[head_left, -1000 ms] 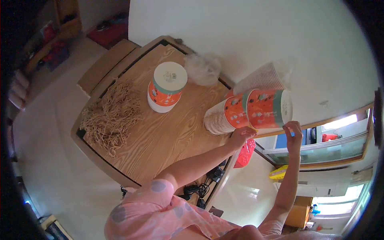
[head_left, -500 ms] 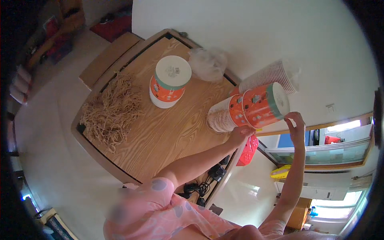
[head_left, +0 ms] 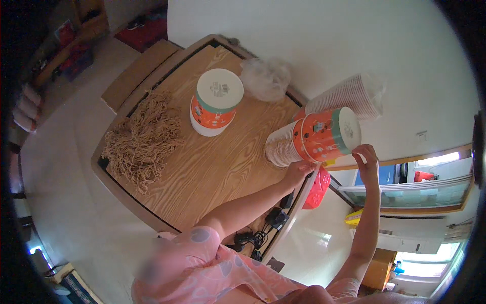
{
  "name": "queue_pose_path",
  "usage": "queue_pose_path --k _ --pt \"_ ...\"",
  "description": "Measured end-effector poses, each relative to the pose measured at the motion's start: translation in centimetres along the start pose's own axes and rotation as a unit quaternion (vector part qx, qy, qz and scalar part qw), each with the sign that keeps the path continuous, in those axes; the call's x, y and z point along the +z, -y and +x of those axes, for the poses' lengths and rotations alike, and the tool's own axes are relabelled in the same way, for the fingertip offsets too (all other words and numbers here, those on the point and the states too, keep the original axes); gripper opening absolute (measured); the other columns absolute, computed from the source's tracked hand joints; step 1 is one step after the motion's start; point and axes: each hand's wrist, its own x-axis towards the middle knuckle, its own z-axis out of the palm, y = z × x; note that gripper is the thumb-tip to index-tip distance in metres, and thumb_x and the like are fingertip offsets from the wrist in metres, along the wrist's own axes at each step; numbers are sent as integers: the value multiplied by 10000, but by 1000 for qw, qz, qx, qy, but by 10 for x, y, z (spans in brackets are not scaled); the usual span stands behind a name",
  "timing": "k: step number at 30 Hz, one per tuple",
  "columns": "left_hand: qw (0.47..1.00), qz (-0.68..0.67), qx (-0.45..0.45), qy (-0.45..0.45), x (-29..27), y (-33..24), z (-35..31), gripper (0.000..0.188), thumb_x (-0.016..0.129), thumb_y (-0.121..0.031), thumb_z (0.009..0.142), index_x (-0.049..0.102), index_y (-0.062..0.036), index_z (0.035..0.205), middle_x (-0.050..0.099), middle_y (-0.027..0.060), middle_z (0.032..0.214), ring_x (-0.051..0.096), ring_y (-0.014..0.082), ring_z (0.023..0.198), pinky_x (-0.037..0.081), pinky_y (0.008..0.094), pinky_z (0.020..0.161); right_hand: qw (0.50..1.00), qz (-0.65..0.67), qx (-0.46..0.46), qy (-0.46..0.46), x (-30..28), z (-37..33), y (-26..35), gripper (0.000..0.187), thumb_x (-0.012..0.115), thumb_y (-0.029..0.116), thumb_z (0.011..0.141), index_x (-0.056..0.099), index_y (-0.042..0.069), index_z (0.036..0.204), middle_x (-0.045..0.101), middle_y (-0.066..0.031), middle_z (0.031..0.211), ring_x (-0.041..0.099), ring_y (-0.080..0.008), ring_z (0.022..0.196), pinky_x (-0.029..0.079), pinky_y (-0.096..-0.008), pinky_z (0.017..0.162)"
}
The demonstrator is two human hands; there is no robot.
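Note:
At the table's right side stands a nested stack of paper tubs, rims down, many pale rims showing at its lower part. The top paper tub is orange with printed figures, a green band and a white base. My right hand pinches this tub at its base edge. My left hand rests at the stack's near side beside the top tub's rim, fingers curled against it; their tips are partly hidden. Further left, a short stack of the same tubs sits upside down on the wooden tabletop.
A tangled heap of brown twine lies on the table's left side. Behind are a crumpled clear plastic bag and another tub stack in clear wrapping. Black cables and a red plastic item are near the front edge.
The top tub has slid down over the stack, so less orange shows between it and the rims. My right hand has moved slightly left with it.

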Motion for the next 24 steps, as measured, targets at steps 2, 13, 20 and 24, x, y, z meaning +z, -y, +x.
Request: queue_pose_path --k 2,13,20,24 --pt "1000 28 9 -6 -3 5 1 166 590 -125 810 614 -10 928 644 58 883 586 121 862 441 258 800 1000 3 4 4 2 1 -1 155 593 -59 675 562 34 794 553 -86 812 535 -253 818 440 -334 713" --pt "999 -26 -39 -27 -12 -5 0 150 576 -143 815 620 -30 903 637 48 872 572 113 843 434 254 774 1000 -21 2 -8 12 6 11 142 600 -35 684 571 46 796 567 -83 813 530 -265 818 425 -347 732" --pt "999 -20 -43 -7 -17 -6 -5 202 557 -214 835 615 -40 921 634 47 906 564 122 892 416 268 809 999 -29 0 12 13 7 8 140 607 -21 685 574 49 802 567 -82 826 530 -266 828 422 -353 736" --pt "999 -12 -39 -3 -17 2 -5 199 555 -204 835 615 -36 924 635 54 911 569 129 902 416 273 823 999 -33 -7 12 13 7 6 148 608 -15 686 582 55 814 563 -83 834 527 -265 834 419 -348 740"
